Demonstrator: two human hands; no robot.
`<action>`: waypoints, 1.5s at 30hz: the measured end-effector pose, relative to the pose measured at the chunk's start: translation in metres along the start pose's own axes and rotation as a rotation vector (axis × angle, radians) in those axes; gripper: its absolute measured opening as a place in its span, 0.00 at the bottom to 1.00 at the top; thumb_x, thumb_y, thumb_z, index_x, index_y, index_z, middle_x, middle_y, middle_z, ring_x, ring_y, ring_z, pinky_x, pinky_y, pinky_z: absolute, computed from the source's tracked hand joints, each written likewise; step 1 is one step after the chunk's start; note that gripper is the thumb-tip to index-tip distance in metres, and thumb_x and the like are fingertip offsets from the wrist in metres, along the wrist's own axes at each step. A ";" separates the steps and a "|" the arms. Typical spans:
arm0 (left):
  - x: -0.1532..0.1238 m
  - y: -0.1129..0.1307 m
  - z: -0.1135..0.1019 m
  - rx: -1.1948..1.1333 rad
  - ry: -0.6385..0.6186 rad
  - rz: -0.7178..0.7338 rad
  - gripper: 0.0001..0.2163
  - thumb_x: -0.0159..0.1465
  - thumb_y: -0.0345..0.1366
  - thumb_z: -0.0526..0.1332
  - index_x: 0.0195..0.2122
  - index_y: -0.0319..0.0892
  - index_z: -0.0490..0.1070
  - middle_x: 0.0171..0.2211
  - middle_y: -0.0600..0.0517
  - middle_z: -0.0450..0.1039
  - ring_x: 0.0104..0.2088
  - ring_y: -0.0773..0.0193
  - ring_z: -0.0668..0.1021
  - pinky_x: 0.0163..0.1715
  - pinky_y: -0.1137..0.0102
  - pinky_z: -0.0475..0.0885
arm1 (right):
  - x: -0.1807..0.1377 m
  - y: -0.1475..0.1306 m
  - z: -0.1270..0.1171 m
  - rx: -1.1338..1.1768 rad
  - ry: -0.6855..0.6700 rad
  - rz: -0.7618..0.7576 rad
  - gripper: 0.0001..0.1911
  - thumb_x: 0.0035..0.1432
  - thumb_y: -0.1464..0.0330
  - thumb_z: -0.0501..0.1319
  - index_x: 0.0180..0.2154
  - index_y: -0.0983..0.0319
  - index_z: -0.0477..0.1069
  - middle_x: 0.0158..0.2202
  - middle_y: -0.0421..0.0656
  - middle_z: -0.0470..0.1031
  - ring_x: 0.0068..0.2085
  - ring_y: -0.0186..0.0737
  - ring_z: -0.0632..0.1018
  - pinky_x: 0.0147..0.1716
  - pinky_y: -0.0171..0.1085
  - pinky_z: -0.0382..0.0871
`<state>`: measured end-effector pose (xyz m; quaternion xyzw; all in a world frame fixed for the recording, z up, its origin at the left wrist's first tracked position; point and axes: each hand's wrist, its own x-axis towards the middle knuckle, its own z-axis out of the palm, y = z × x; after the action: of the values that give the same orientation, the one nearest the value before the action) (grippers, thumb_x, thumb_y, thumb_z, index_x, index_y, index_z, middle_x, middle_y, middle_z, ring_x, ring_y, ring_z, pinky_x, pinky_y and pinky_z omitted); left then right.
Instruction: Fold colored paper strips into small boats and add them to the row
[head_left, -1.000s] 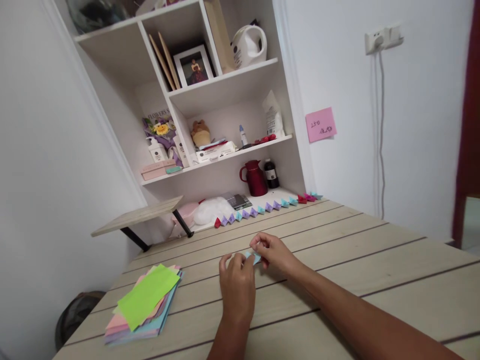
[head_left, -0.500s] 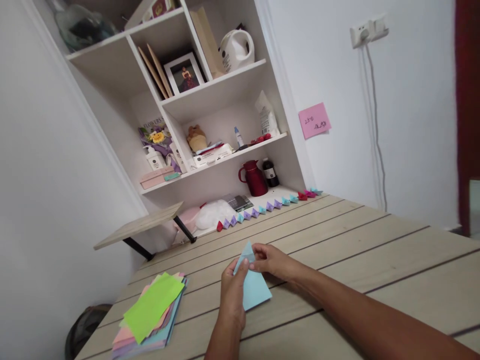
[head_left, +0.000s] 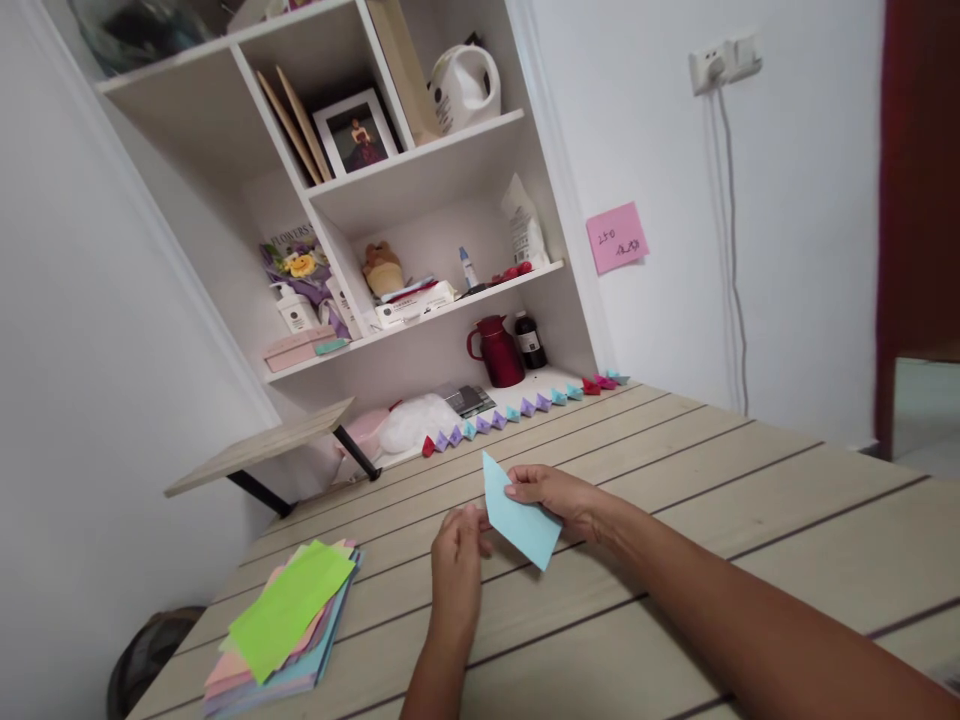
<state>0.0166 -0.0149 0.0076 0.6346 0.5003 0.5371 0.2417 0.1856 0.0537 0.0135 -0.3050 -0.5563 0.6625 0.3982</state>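
Observation:
A folded sheet of light blue paper [head_left: 523, 522] is held up at a tilt over the table, its pointed end toward the back. My right hand [head_left: 559, 495] pinches it at its right side, thumb on the front face and fingers behind. My left hand [head_left: 459, 545] is at the paper's left edge, its fingers loosely bent and not gripping it; the fingertips are close to or touching the edge, I cannot tell which. Further back, a row of small folded paper pieces [head_left: 498, 420] in red, purple, blue and pink runs along the table's far edge.
A stack of coloured paper sheets [head_left: 330, 640], with a bright green sheet [head_left: 292, 610] on top, lies at the left. Behind it stands a small raised wooden shelf [head_left: 262, 445] on black legs. White shelving [head_left: 420, 155] rises beyond the table [head_left: 675, 480], holding a dark red jug [head_left: 501, 352].
The paper has been turned, its lower end swinging right. My left hand has let go of its face and sits at the left edge. My right hand now grips the right side.

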 end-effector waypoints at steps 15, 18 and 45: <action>-0.004 0.012 -0.010 0.641 -0.200 0.388 0.24 0.56 0.19 0.50 0.41 0.53 0.78 0.50 0.53 0.76 0.55 0.57 0.72 0.56 0.54 0.57 | 0.009 0.016 -0.026 -0.599 -0.083 0.042 0.05 0.44 0.70 0.66 0.21 0.62 0.71 0.15 0.33 0.64 0.21 0.30 0.63 0.21 0.31 0.51; -0.006 0.009 -0.006 0.646 -0.359 0.365 0.25 0.55 0.19 0.52 0.44 0.54 0.77 0.48 0.52 0.77 0.52 0.58 0.74 0.56 0.55 0.58 | 0.009 0.016 -0.027 -0.612 -0.101 0.019 0.05 0.44 0.70 0.65 0.21 0.62 0.71 0.16 0.33 0.65 0.22 0.30 0.63 0.21 0.31 0.52; -0.011 -0.005 0.003 0.952 -0.359 0.244 0.16 0.66 0.34 0.52 0.51 0.55 0.73 0.40 0.47 0.69 0.41 0.57 0.69 0.38 0.64 0.62 | -0.005 -0.002 -0.057 -0.281 -0.140 0.008 0.20 0.44 0.75 0.58 0.42 0.61 0.75 0.31 0.40 0.74 0.26 0.32 0.72 0.26 0.33 0.67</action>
<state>0.0185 -0.0218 -0.0029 0.8100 0.5622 0.1574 -0.0560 0.2369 0.0779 0.0046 -0.3130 -0.6688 0.5992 0.3093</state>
